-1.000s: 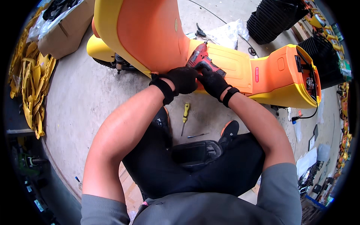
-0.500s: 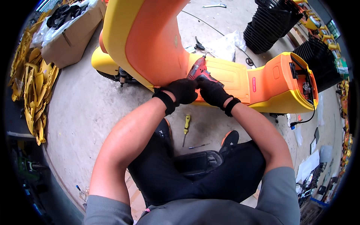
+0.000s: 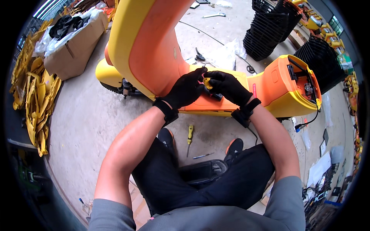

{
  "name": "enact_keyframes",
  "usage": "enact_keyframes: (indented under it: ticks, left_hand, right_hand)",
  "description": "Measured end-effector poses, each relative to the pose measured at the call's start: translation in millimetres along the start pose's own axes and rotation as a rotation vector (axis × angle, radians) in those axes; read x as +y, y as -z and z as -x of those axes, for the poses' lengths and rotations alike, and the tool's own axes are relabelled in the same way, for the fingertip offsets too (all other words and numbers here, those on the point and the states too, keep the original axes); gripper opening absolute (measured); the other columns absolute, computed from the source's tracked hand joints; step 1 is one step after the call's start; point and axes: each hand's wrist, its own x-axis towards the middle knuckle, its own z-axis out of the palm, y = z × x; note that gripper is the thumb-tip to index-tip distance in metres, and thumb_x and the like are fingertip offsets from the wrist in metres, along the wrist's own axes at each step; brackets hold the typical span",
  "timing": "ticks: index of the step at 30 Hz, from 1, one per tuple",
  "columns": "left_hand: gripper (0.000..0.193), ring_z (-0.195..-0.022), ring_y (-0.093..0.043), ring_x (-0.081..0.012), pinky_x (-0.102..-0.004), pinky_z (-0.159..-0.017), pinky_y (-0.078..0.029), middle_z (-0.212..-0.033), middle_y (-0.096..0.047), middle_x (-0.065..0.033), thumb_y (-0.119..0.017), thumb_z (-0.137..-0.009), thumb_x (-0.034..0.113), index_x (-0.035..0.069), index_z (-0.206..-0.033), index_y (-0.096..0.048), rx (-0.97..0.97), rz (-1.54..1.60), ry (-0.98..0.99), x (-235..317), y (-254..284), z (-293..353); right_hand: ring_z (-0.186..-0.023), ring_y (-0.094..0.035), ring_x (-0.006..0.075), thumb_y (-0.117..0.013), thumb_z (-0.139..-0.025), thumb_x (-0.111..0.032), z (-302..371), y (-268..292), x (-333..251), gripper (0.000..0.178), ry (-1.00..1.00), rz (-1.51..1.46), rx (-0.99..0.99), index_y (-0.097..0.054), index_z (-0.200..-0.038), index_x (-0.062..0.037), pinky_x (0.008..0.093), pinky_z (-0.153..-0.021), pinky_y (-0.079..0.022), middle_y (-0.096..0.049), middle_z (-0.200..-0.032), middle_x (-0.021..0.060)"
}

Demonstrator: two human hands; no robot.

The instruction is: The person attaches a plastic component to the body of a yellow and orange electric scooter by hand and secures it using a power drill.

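Yellow piece [image 3: 207,83], long axis roughly fore-and-aft

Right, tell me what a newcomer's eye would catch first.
Likely the orange and yellow scooter body, stretching across the upper middle. Next, near the centre, the black-gloved right hand pinching a small yellow piece beside the left hand. Then the heaped yellow panels, far left.

1. Well to the left of the left hand [image 3: 185,90], I see an open cardboard box [image 3: 77,57] near yellow panels [image 3: 36,119].
2. Beyond the right hand [image 3: 231,87], I make out stacked black baskets [image 3: 266,34].
3. Farther off past both hands, I spot a wrench [image 3: 214,15] on the floor [image 3: 84,109].
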Motion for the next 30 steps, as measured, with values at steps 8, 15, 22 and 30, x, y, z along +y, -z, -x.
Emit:
enact_keyframes:
  ticks: [8, 15, 22, 30]
  left_hand:
    - [0.035, -0.088, -0.062, -0.0299, -0.0355, -0.080, -0.049, -0.100, -0.063, -0.0153, -0.066, -0.083, 0.012, 0.007, -0.116, -0.057, 0.061, -0.170, -0.218, -2.2, -3.1, 1.2]
    - [0.028, -0.086, -0.062, -0.0306, -0.0349, -0.077, -0.048, -0.098, -0.064, -0.0155, -0.060, -0.089, 0.018, 0.007, -0.114, -0.058, 0.101, -0.179, -0.256, -2.5, -7.8, 4.2]
    - [0.032, -0.087, -0.062, -0.0293, -0.0341, -0.078, -0.048, -0.099, -0.064, -0.0169, -0.059, -0.090, 0.020, 0.005, -0.118, -0.057, -0.077, -0.183, -0.071, 2.3, -5.4, 1.6]
    - [0.021, -0.074, -0.059, -0.0132, -0.0269, -0.071, -0.048, -0.080, -0.061, -0.0075, -0.050, -0.095, 0.016, -0.002, -0.102, -0.059, -0.201, 0.177, 0.194, -9.4, 8.8, -6.9]
  right_hand:
    - [-0.065, -0.058, 0.0067, -0.062, -0.090, -0.016, -2.8, 5.6, 2.5, 0.017, -0.026, 0.112, 0.050, -0.060, -0.100, -0.0024, 0.0204, -0.059, -0.047, -0.063, -0.082, 0.0030]
    - [-0.060, -0.056, 0.0087, -0.057, -0.092, -0.023, -2.4, 2.0, 1.3, 0.019, -0.109, 0.043, 0.033, -0.060, -0.095, -0.0047, 0.0210, -0.054, -0.045, -0.060, -0.074, 0.0023]
    - [-0.062, -0.056, 0.0121, -0.048, -0.096, -0.029, -8.1, 15.4, 14.6, 0.027, -0.099, 0.011, -0.062, -0.057, -0.098, -0.0037, 0.0250, -0.054, -0.048, -0.060, -0.080, 0.0056]
    - [-0.061, -0.053, 0.0056, -0.058, -0.092, -0.030, -2.4, -2.8, -2.6, 0.021, -0.022, 0.082, 0.126, -0.061, -0.093, -0.0095, 0.0203, -0.054, -0.043, -0.060, -0.076, -0.0005]
